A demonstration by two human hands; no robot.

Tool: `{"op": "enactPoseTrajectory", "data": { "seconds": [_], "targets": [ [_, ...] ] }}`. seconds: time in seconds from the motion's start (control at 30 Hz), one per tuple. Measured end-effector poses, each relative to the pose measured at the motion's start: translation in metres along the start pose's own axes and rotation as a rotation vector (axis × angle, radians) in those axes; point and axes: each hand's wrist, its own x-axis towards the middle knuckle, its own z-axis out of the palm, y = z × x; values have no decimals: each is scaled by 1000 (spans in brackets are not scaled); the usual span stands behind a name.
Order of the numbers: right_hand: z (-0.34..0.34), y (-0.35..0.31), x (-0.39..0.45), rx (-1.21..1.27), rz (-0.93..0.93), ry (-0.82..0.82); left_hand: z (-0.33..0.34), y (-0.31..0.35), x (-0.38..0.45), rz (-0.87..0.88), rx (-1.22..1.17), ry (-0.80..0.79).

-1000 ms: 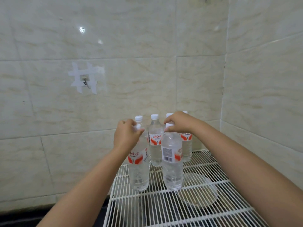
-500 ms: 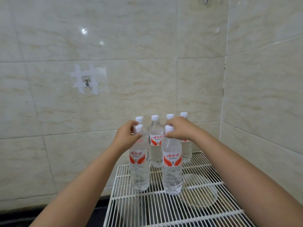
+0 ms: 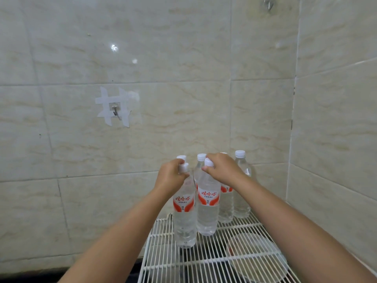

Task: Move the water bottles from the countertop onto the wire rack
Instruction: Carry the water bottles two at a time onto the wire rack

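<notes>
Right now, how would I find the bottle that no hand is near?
Look to the wire rack in the tiled corner, where water bottles stand in a bunch. Go to the back row and follow it right, to the side wall. The end bottle is the one: its white cap stands clear, and both hands grip other bottles.

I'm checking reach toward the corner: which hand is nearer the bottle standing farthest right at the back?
Right. The right hand grips a front bottle's neck just left of the back-right bottle; the left hand holds another bottle farther left.
</notes>
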Motion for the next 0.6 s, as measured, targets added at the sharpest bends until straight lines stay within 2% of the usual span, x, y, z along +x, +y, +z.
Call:
{"op": "enactPoseTrajectory", "data": {
  "seconds": [0.1, 0.3, 0.6],
  "targets": [
    [10, 5, 7, -5, 7, -31, 4, -3, 3, -3, -18, 9],
    [13, 10, 11, -15, -90, -95, 7, -6, 6, 6, -12, 26],
    [20, 17, 12, 68, -87, -42, 10, -4, 7, 12, -5, 23]
  ]
}}
